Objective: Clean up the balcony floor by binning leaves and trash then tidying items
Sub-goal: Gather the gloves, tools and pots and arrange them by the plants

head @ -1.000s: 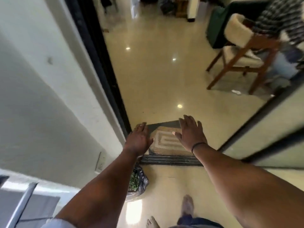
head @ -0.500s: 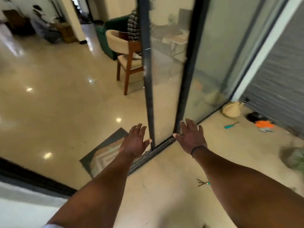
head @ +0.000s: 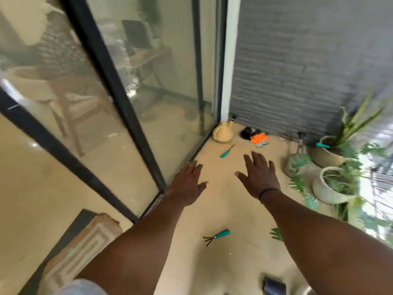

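**Both hands free, tools lie on the balcony floor**

Left hand (head: 187,186) & right hand (head: 258,175) are held out over the balcony floor (head: 223,209). Fingers are spread flat on both. They hold nothing & touch nothing.

Landmark: the yellow jug (head: 222,133), in the corner where the glass door (head: 148,92) meets the grey wall (head: 297,60).

- Small teal tool (head: 226,151): just in front of the jug, nearer the person. Long & thin. It lies slanted, thin dark tip toward the jug & wall, teal handle toward the door side.
- Hand rake (head: 215,236): well in front of the jug, down between the two arms. It lies almost flat across, a bit slanted. Teal handle points to the plant side, dark prongs to the door side.
- Orange glove (head: 258,137): just beside the jug, by the wall. A dark thing (head: 247,133) sits between jug & glove; too blurry to name.
- Plant pots (head: 327,188): far side from the jug, along the rail.
- Green leaf (head: 276,234): on the floor near the rake, on the plant side.
- Door mat (head: 80,248): inside the room, well away from the jug.

What could go wrong, I think:
- The rake prongs are sharp. A quick grab at that end could poke a finger. Pick it up by the handle.
- The rake is near the feet, so a step fwd could land on it.
- The picture is smeared, so the head is moving fast. A reach now could miss, or bump a pot.
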